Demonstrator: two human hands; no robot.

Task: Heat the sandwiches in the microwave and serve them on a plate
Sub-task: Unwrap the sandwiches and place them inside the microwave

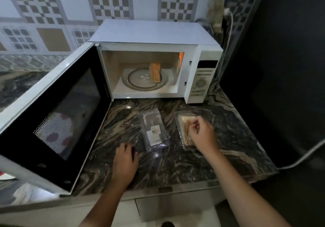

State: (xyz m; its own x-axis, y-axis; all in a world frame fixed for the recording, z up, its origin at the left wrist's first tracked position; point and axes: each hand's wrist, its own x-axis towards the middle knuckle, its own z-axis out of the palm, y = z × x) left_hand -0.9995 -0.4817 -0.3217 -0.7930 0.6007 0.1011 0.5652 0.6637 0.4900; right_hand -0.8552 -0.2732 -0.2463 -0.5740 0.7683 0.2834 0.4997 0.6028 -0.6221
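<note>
The right hand (202, 133) pinches a sandwich (184, 123) lying in a clear plastic tray (181, 139) on the marbled counter (237, 147). The left hand (125, 158) rests flat on the counter, holding nothing, beside an empty clear package (153, 130). Behind them the white microwave (154, 33) stands with its door (52, 121) swung wide; another sandwich (155, 72) sits on the glass turntable (137, 81).
</note>
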